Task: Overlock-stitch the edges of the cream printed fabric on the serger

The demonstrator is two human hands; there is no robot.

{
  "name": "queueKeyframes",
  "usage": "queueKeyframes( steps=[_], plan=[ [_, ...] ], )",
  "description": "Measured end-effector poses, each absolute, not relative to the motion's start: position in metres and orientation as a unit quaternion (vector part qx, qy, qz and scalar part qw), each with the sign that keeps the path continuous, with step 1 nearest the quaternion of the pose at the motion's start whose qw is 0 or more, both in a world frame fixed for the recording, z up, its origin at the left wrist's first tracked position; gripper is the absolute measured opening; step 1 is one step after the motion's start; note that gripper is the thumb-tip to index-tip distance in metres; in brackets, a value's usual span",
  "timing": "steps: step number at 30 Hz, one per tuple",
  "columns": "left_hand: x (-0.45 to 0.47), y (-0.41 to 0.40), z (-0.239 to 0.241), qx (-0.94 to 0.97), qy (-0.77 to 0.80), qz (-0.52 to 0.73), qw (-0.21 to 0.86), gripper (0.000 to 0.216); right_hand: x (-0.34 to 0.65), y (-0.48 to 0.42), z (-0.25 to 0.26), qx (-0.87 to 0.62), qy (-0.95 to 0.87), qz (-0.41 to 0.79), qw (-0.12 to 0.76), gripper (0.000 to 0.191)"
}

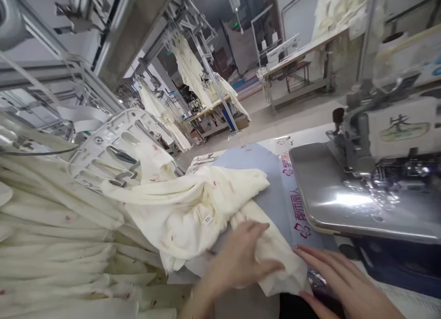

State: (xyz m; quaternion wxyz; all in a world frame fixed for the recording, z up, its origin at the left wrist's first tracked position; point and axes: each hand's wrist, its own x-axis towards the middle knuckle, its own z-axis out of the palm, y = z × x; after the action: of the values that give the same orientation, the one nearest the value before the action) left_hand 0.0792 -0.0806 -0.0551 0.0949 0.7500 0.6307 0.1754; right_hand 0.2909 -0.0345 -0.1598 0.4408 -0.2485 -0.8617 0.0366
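Left hand (237, 261) spread on cream garment (193, 213); right hand (344, 280) spread at its edge. Garment lay bunched on blue board (265, 172); further garments (58, 232) alongside.

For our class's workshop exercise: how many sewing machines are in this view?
2. An overlock machine stands at the right; a white sewing machine sits on the far table. Others may be hidden behind the hanging garments.

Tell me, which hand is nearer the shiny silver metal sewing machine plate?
Right. The right hand is nearer, just below the shiny silver metal sewing machine plate. The left hand is farther left, resting on the cream fabric.
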Motion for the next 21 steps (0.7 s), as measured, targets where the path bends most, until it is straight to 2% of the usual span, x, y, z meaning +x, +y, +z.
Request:
queueKeyframes(
  steps=[1, 2, 5, 7, 10, 13, 17, 21],
  plan=[
    [0.088, -0.095, -0.082, 0.722, 0.658, 0.182, 0.112, 0.079, 0.281, -0.035, -0.161, -0.251, -0.865, 0.028, 0.434, 0.047],
    [0.094, -0.107, -0.103, 0.693, 0.684, 0.205, 0.102, 0.081, 0.272, -0.036, -0.162, -0.254, -0.864, 0.024, 0.435, 0.044],
    [0.101, -0.119, -0.134, 0.666, 0.684, 0.294, 0.051, 0.054, 0.252, -0.033, -0.161, -0.259, -0.847, 0.028, 0.464, 0.030],
    [0.098, -0.114, -0.129, 0.674, 0.656, 0.337, 0.032, 0.045, 0.251, -0.030, -0.155, -0.246, -0.845, 0.032, 0.473, 0.026],
    [0.092, -0.101, -0.110, 0.669, 0.644, 0.370, -0.029, 0.043, 0.266, -0.027, -0.140, -0.232, -0.841, 0.020, 0.489, 0.029],
    [0.092, -0.091, -0.105, 0.633, 0.666, 0.383, -0.091, 0.033, 0.288, -0.027, -0.129, -0.269, -0.820, 0.025, 0.505, 0.029],
    [0.104, -0.092, -0.111, 0.608, 0.672, 0.415, -0.089, 0.030, 0.301, -0.031, -0.127, -0.317, -0.812, 0.026, 0.490, 0.023],
    [0.112, -0.097, -0.100, 0.609, 0.657, 0.440, -0.063, 0.035, 0.284, -0.033, -0.116, -0.269, -0.849, -0.057, 0.451, 0.036]
  ],
)
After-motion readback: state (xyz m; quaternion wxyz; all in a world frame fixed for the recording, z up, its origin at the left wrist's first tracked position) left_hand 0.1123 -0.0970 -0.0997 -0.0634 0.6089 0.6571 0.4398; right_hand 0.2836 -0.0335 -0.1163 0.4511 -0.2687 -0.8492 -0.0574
